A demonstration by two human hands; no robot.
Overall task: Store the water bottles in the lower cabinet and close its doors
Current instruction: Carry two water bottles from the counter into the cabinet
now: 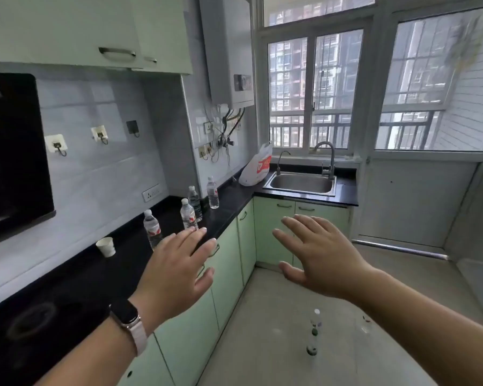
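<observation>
Head view, water bottles (188, 215), red labels (154, 232) unreadable

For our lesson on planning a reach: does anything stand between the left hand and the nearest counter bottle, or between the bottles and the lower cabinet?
Nothing visible lies between the left hand and the nearest bottle. The lower cabinet doors below the counter are shut, so they block the way inside.
</observation>
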